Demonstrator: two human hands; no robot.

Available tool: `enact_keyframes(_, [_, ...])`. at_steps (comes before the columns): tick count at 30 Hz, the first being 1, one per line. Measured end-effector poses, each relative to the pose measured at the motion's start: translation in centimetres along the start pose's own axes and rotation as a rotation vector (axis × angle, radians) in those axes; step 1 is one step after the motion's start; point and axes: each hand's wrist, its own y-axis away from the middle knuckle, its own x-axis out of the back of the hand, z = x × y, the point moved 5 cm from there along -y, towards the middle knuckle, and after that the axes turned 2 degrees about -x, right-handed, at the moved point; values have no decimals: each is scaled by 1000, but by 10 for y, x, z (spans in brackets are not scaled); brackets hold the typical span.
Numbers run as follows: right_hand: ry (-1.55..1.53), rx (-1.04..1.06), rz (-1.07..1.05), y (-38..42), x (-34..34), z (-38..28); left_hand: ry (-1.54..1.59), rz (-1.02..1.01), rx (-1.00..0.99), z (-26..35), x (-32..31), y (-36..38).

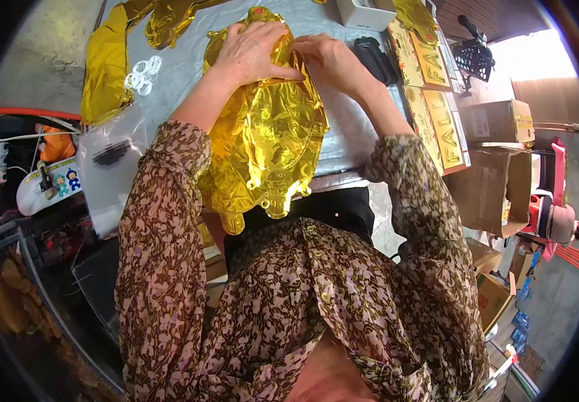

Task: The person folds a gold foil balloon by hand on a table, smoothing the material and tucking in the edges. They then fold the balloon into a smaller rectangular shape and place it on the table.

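A shiny gold foil balloon (pixel 283 127), flat and wrinkled, lies across the table's near edge, its tabbed lower end hanging toward my body. My left hand (pixel 252 52) rests on the upper part of the foil, fingers stretched out and thumb spread to the right. At the balloon's right edge, my right hand (pixel 331 61) has its fingertips closed on the foil. Just what lies between those fingertips is partly hidden.
More gold foil (pixel 105 67) and white rings (pixel 143 74) are at the left, above a clear plastic bag (pixel 112 157). On the right are a black object (pixel 374 60), a white box (pixel 366 15) and "FALL" packages (pixel 442 130). Cardboard boxes (pixel 490 191) stand beyond the table.
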Motion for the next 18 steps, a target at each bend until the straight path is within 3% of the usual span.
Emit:
enact_keyframes(5, [-27,34,1,-9,-10,8,27,113,-18,-6,-12,2])
enact_keyframes(12, [-18,-63,21,3,-12,-4,115,70,-5,-9,-9,1])
enact_keyframes(18, [-7,-19,15,2,-12,-5,53,69,37,-35,-6,-19])
